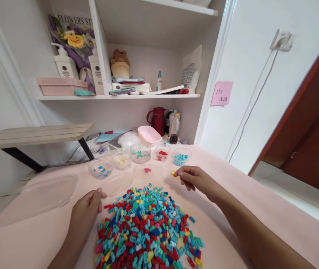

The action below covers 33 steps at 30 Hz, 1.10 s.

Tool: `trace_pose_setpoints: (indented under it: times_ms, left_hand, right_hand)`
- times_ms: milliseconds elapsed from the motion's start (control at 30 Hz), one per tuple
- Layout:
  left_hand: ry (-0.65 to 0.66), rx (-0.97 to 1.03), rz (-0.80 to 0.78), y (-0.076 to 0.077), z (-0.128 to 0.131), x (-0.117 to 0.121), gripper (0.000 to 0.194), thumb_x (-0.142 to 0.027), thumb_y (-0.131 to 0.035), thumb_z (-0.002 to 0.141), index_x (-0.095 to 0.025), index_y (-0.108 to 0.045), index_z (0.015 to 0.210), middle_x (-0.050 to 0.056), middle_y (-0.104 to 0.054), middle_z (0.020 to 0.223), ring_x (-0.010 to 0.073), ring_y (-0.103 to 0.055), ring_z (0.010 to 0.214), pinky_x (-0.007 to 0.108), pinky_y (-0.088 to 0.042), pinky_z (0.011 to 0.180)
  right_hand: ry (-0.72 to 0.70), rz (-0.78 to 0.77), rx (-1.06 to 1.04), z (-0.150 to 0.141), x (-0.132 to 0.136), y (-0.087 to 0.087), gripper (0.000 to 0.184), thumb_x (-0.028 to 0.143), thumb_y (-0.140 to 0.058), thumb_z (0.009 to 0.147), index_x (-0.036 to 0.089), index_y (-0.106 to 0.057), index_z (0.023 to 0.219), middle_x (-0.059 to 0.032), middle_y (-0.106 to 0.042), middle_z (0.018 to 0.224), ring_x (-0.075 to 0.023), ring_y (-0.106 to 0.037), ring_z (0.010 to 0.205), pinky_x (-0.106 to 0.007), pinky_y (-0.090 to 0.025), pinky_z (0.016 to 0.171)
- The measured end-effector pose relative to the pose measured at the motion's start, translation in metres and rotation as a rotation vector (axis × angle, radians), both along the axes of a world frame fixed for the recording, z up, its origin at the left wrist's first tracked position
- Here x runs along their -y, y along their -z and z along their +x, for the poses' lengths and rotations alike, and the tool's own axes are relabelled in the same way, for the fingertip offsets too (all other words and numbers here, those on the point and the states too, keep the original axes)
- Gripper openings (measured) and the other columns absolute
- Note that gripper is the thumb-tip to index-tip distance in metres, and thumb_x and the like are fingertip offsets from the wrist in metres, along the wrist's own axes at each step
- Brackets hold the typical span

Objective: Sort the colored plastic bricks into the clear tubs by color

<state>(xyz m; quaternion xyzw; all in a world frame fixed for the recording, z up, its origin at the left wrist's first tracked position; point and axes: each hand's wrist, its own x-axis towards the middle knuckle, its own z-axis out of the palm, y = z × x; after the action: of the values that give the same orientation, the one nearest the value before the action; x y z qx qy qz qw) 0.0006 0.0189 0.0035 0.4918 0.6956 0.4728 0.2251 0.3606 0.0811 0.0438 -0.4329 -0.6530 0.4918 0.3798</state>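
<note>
- Head view, left hand [88, 205]: set at the left edge of the brick pile [148, 228], forearm rising from below, fingers curled inward; whether they enclose anything cannot be told.
- Head view, right hand [190, 177]: beyond the pile, to its right, forearm entering from the lower right, wrist bent, fingers pointing left and down; fingertips at the yellow pieces [174, 173], though whether they are pinched cannot be told.
- Head view, surroundings: beyond the pile, clear tubs hold sorted bricks, among them red bricks [163, 153] and light-blue bricks [181, 158].
</note>
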Motion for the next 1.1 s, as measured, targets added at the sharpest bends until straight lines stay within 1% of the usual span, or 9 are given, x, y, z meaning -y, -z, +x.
trace_pose_setpoints:
  times_ms: [100,167,233,367,467,667,767,933,1100]
  left_hand:
    - [-0.003,0.0,-0.005,-0.001,0.0,0.0,0.048,-0.063,-0.048,0.077,-0.019,-0.067,0.082,-0.006,-0.049,0.047,0.0138,-0.043,0.046,0.024,-0.033,0.049]
    - [-0.003,-0.003,-0.002,-0.001,0.0,0.0,0.046,-0.062,-0.048,0.077,-0.02,-0.067,0.081,-0.006,-0.049,0.047,0.0138,-0.043,0.047,0.024,-0.033,0.049]
    - [-0.003,-0.014,-0.009,0.0,-0.001,0.0,0.045,-0.061,-0.048,0.078,-0.02,-0.067,0.081,-0.006,-0.05,0.048,0.0142,-0.044,0.047,0.025,-0.033,0.049]
    - [-0.009,-0.051,-0.04,-0.001,-0.001,0.0,0.046,-0.061,-0.045,0.08,-0.02,-0.066,0.081,-0.005,-0.052,0.05,0.0151,-0.045,0.049,0.025,-0.032,0.05]
    - [-0.004,-0.06,-0.035,-0.003,0.0,0.001,0.048,-0.062,-0.044,0.08,-0.02,-0.066,0.081,-0.004,-0.052,0.051,0.0157,-0.046,0.05,0.025,-0.033,0.051]
    - [-0.009,-0.006,-0.032,-0.002,0.001,0.0,0.048,-0.063,-0.047,0.077,-0.02,-0.066,0.079,-0.006,-0.05,0.048,0.0134,-0.042,0.046,0.024,-0.031,0.048]
    - [-0.008,0.029,-0.012,0.001,0.001,0.0,0.047,-0.064,-0.05,0.075,-0.019,-0.065,0.079,-0.006,-0.048,0.047,0.0121,-0.039,0.045,0.024,-0.031,0.048]
    - [-0.005,0.058,0.021,0.002,0.001,0.0,0.048,-0.064,-0.05,0.076,-0.018,-0.065,0.078,-0.006,-0.048,0.047,0.0122,-0.038,0.044,0.023,-0.03,0.047]
    - [-0.022,0.067,0.018,0.003,0.0,0.0,0.048,-0.063,-0.05,0.077,-0.018,-0.065,0.079,-0.007,-0.046,0.046,0.0108,-0.036,0.044,0.023,-0.028,0.046]
  right_hand:
    - [-0.033,0.021,0.169,0.003,-0.002,0.007,0.026,0.035,-0.055,0.084,0.017,-0.068,0.096,-0.0012,-0.061,0.074,-0.0117,-0.056,0.059,-0.022,-0.038,0.049]
    - [-0.065,0.05,0.266,0.001,-0.001,0.011,0.024,0.032,-0.054,0.084,0.018,-0.069,0.097,-0.0013,-0.061,0.073,-0.0131,-0.058,0.061,-0.024,-0.042,0.053]
    - [-0.094,0.122,0.354,-0.004,0.001,0.014,0.022,0.028,-0.054,0.083,0.019,-0.07,0.096,-0.0015,-0.063,0.073,-0.0136,-0.058,0.062,-0.026,-0.044,0.058]
    - [-0.128,0.319,0.533,-0.017,0.006,0.018,0.023,0.021,-0.057,0.08,0.022,-0.071,0.098,-0.0038,-0.067,0.086,-0.0162,-0.059,0.074,-0.028,-0.044,0.067]
    - [-0.11,0.381,0.625,-0.021,0.008,0.021,0.029,0.019,-0.057,0.08,0.025,-0.069,0.106,-0.0038,-0.067,0.088,-0.0171,-0.059,0.079,-0.028,-0.044,0.071]
    - [-0.137,0.373,0.661,-0.019,0.004,0.027,0.032,0.015,-0.056,0.081,0.028,-0.069,0.107,-0.0036,-0.065,0.092,-0.0163,-0.059,0.08,-0.027,-0.044,0.072]
    - [-0.157,0.393,0.667,-0.018,0.003,0.029,0.033,0.014,-0.055,0.081,0.028,-0.069,0.106,-0.0039,-0.064,0.094,-0.0169,-0.059,0.081,-0.027,-0.045,0.073]
    - [-0.181,0.426,0.662,-0.017,0.005,0.032,0.037,0.014,-0.052,0.082,0.03,-0.067,0.111,-0.0042,-0.063,0.098,-0.0174,-0.06,0.083,-0.03,-0.045,0.075]
    - [-0.204,0.426,0.661,-0.016,0.004,0.031,0.034,0.013,-0.054,0.08,0.027,-0.068,0.107,-0.004,-0.062,0.095,-0.017,-0.059,0.083,-0.029,-0.045,0.075]
